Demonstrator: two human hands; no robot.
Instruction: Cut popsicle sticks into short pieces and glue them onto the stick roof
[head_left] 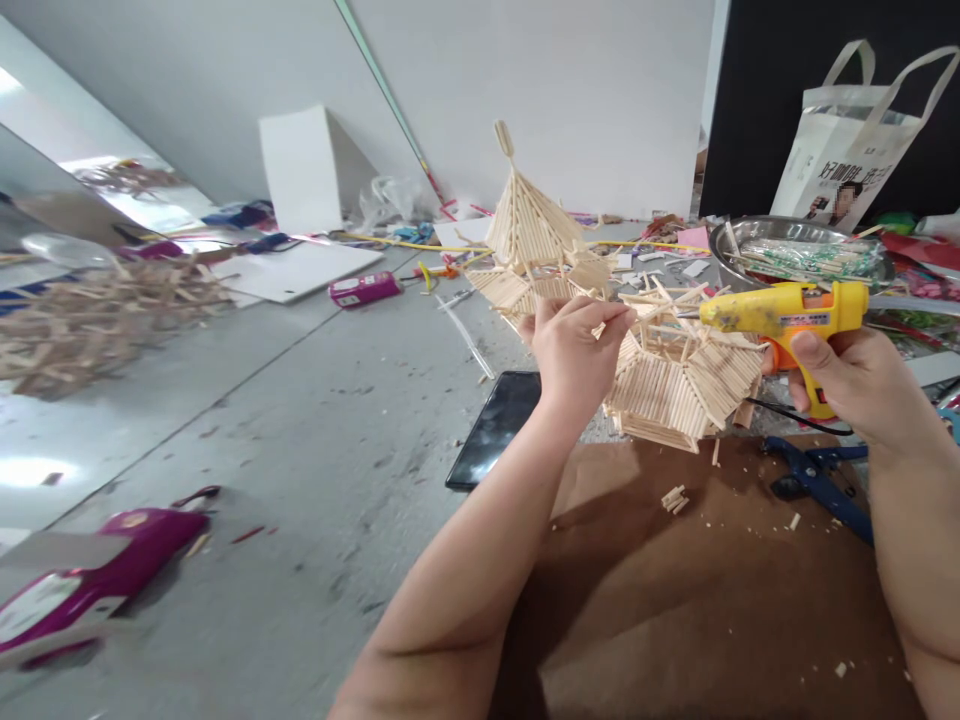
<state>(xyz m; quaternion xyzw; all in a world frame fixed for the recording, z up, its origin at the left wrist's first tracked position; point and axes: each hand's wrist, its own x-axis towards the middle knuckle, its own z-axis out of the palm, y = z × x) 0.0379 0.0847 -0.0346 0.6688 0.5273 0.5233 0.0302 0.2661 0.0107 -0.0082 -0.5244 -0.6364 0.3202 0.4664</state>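
Your left hand [579, 345] holds a stick [598, 330] in a tight pinch near the model [660, 385] at 12 o'clock, your right hand [851, 380] wraps the glue gun [772, 308], pliers [829, 488] crowd the brown sheet [675, 600] edge at 1 o'clock, and bare floor [322, 430] spreads toward 10 o'clock.

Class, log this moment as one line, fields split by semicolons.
left hand: pinching small pale piece; right hand: gripping yellow glue gun; nozzle: toward left hand; stick model: in front

The left hand [577, 350] hides part of the spired stick model [535, 230].
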